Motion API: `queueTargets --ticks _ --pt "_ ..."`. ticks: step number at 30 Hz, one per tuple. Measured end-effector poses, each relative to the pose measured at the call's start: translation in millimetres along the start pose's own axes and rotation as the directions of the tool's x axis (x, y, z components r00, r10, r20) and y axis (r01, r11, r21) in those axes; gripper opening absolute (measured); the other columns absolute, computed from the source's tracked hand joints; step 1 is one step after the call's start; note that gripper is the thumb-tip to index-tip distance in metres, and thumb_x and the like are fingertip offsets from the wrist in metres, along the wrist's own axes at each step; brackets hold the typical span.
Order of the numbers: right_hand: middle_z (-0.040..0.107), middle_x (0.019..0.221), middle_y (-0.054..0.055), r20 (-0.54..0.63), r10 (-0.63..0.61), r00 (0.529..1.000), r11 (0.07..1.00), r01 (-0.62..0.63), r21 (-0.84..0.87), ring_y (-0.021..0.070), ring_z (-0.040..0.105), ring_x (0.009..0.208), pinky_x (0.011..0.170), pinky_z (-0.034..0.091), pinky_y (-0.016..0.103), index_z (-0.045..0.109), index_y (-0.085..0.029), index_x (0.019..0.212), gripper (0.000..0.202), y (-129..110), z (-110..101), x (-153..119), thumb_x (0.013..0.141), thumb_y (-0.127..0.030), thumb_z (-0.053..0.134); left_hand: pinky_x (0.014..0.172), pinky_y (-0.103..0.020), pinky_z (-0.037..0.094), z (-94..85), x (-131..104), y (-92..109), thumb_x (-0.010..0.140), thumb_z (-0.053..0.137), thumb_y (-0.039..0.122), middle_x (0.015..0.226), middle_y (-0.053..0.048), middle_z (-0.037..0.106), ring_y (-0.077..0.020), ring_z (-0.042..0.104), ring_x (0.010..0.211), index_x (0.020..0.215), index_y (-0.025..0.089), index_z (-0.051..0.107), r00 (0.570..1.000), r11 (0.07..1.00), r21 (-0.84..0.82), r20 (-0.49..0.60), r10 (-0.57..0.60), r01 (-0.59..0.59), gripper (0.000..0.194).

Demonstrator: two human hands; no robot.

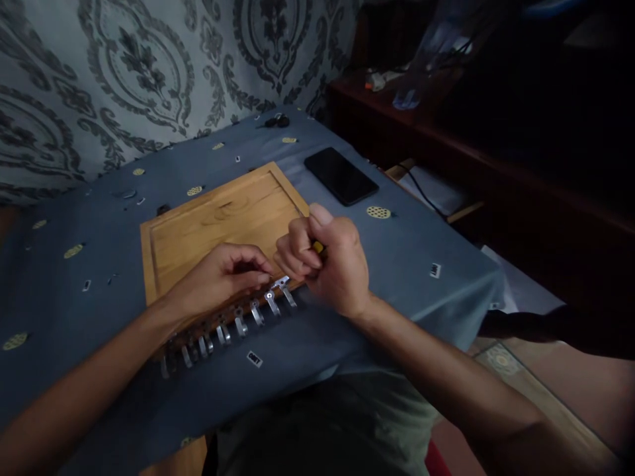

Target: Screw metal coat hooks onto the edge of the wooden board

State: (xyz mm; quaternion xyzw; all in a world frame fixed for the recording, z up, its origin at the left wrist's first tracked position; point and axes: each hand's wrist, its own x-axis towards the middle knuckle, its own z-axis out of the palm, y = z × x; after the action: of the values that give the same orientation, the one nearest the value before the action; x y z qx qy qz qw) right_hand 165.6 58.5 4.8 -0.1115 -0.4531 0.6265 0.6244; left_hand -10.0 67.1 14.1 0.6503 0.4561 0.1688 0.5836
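A wooden board with a raised rim (pixel 228 211) lies on the blue patterned tablecloth. Along its near edge runs a row of several small metal clips (pixel 240 322), their curved ends hanging toward me. My right hand (pixel 330 261) is wrapped in a fist round a tool with a yellow handle (pixel 318 247), above the right end of the row; the tool's lower part is hidden. Beside it, my left hand (pixel 231 271) rests at the board's near edge, thumb and fingertips brought together by the rightmost clips. Whatever those fingertips pinch is too small to make out.
A black phone (pixel 341 176) lies right of the board on the tablecloth (pixel 411 264). Dark keys (pixel 278 121) sit at the far edge. A dark red desk (pixel 367 99) with a clear bottle (pixel 409 92) and an open drawer (pixel 431 188) stands at the right.
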Motion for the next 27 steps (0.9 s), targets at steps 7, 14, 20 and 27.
queueTargets --ticks 7,14,20,27 --pt "0.022 0.047 -0.008 -0.024 0.027 0.999 0.999 -0.026 0.038 0.0068 0.026 0.041 0.043 0.026 0.025 0.032 -0.022 0.050 0.061 -4 -2 -1 0.103 -0.047 0.051 0.070 -0.029 0.050 8.5 12 -2 0.084 0.072 0.036 0.083 -0.003 0.073 -0.0181 0.066 0.077 0.088 0.017 0.073 1.000 1.000 -0.009 0.010 -0.019 0.019 0.019" --pt "0.024 0.046 -0.009 0.006 -0.008 1.000 0.996 0.007 0.091 0.0043 0.025 0.040 0.043 0.025 0.022 0.030 -0.021 0.050 0.064 -4 -2 0 0.102 -0.050 0.054 0.064 -0.026 0.044 17.2 12 -1 0.080 0.073 0.035 0.074 0.000 0.067 -0.0141 0.058 0.068 0.080 0.017 0.071 1.000 0.999 -0.028 -0.009 -0.028 0.028 0.018" --pt "0.023 0.045 -0.009 -0.056 0.049 0.997 0.997 -0.045 0.066 0.0060 0.023 0.040 0.042 0.026 0.023 0.033 -0.023 0.051 0.064 -5 -2 -1 0.098 -0.058 0.057 0.064 -0.027 0.046 18.9 13 2 0.080 0.072 0.039 0.074 0.000 0.068 -0.0165 0.059 0.069 0.077 0.018 0.069 0.999 0.999 0.015 -0.011 -0.042 0.042 0.021" --pt "0.024 0.045 -0.009 -0.038 -0.007 0.999 0.998 0.009 0.059 0.0061 0.024 0.040 0.043 0.026 0.025 0.032 -0.023 0.050 0.066 -4 -2 0 0.098 -0.061 0.056 0.061 -0.027 0.044 19.5 13 6 0.080 0.070 0.038 0.069 0.000 0.064 -0.0164 0.058 0.067 0.074 0.020 0.067 0.998 0.997 0.061 -0.002 -0.057 0.057 0.020"
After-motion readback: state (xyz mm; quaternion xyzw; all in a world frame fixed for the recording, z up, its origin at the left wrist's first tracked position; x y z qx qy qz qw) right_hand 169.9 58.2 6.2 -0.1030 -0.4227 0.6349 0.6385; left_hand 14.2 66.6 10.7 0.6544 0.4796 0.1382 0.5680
